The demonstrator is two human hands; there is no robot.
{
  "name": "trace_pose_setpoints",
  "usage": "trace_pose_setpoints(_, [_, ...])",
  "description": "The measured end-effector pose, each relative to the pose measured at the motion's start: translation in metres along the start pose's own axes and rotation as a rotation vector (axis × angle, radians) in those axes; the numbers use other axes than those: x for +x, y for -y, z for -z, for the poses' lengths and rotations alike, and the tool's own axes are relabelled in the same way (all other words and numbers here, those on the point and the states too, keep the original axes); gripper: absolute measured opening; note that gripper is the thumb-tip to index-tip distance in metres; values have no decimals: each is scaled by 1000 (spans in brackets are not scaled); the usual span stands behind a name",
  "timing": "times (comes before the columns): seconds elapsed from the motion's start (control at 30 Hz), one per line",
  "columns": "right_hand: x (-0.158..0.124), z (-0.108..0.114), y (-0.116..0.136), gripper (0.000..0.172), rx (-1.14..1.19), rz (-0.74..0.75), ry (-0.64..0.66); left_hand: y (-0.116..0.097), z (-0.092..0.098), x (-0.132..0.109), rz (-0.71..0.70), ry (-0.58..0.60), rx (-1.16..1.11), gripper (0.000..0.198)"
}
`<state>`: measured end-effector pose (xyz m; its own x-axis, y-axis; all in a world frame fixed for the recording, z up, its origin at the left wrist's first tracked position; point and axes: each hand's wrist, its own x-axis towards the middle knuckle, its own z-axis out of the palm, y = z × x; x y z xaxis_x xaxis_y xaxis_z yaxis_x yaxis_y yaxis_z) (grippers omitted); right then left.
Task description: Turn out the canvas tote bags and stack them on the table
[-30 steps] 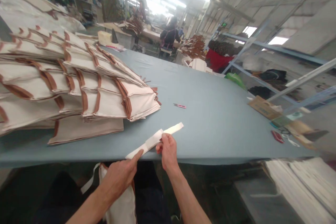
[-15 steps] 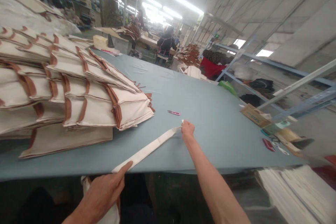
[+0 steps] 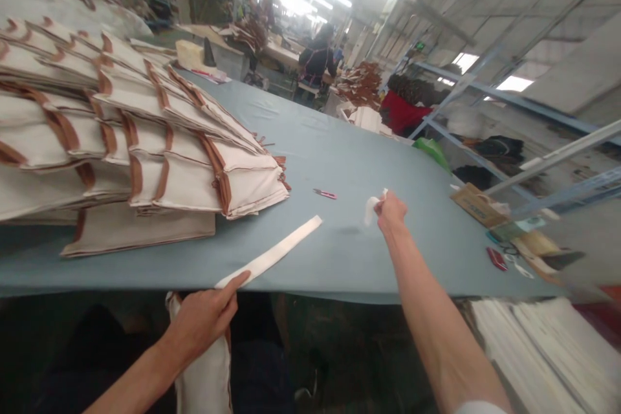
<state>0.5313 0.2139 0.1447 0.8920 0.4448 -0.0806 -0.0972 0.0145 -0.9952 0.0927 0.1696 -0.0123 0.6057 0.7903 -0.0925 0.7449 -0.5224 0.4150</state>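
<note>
A flat white strip (image 3: 286, 247) lies slantwise on the blue-grey table, its far end loose. At the table's front edge my left hand (image 3: 206, 314) grips its near end, index finger on top; the thumb's contact is hidden. Below that hand hangs a cream fabric piece (image 3: 206, 369) with a dark edge; whether it joins the strip I cannot tell. My right hand (image 3: 392, 212) is raised over the table to the right, closed on a thin curled white strip (image 3: 371, 208), blurred by motion. Pink-handled thread snips (image 3: 325, 194) lie between the flat strip and the right hand.
Layered cream fabric pieces with brown trim (image 3: 189, 181) cover the table's left side. At the right edge are a cardboard box (image 3: 478, 206), a dark red object (image 3: 497, 259) and white-handled scissors (image 3: 521, 266). White stacked sheets (image 3: 548, 349) sit below right. A person (image 3: 317, 58) sits far back.
My right hand has moved right and away from the flat strip, whose far end now lies free. A curled white strip now shows in that hand. My left hand stays at the near end.
</note>
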Motion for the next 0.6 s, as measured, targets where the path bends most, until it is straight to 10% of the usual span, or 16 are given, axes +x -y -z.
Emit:
trace_pose_setpoints(0.23, [-146, -36, -3, 41, 96, -15, 402, 6, 6, -17, -1, -121, -186, 63])
trace_pose_setpoints(0.4, [-269, -53, -26, 58, 135, -66, 653, 9, 27, -80, 83, -266, -330, 49])
trace_pose_setpoints(0.6, [-347, -67, -44, 57, 71, -108, 872, -28, 77, -154, 290, -445, -710, 43])
